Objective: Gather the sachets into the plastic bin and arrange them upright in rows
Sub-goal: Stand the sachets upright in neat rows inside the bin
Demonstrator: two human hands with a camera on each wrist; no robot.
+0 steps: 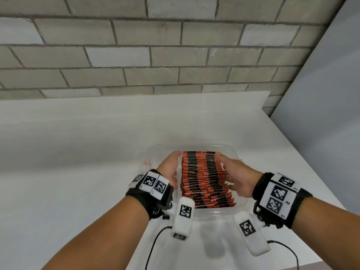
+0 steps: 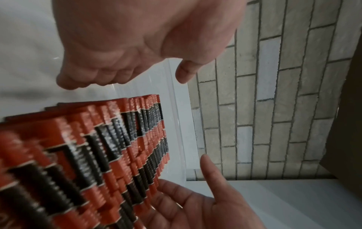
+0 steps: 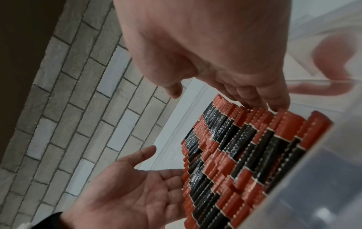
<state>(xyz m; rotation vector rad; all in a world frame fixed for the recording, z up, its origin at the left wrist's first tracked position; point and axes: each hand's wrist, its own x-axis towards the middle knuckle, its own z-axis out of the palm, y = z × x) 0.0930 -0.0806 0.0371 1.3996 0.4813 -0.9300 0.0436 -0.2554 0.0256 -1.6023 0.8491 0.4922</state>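
Head view looks down on a white worktop (image 1: 78,152) set against a grey brick wall (image 1: 136,55), with a clear plastic bin (image 1: 214,212) standing near the worktop's front edge. Packed inside the bin are the sachets (image 1: 204,178), red-orange with black bands, standing on edge in rows that run from the near wall of the bin to the far one; they fill the middle and right of the bin, while a strip along its left wall holds none. Both hands are down in the bin, one on each flank of the block. On the left side, the left hand (image 1: 170,168) has its fingers straight and together, palm turned toward the sachets; from the left wrist view (image 2: 137,46) the fingertips hang just beside the edge of the stack, and whether they touch it cannot be told. On the right side, the right hand (image 1: 236,177) is flat too, fingers extended along the stack's flank; the right wrist view (image 3: 225,54) shows its fingertips (image 3: 274,106) resting on the sachet tops at that edge. Neither grip is closed round anything: both are flat, open palms bracketing the block between them. Each wrist wears a black strap with white marker blocks (image 1: 276,193), and thin black cables (image 1: 153,248) trail toward the person.
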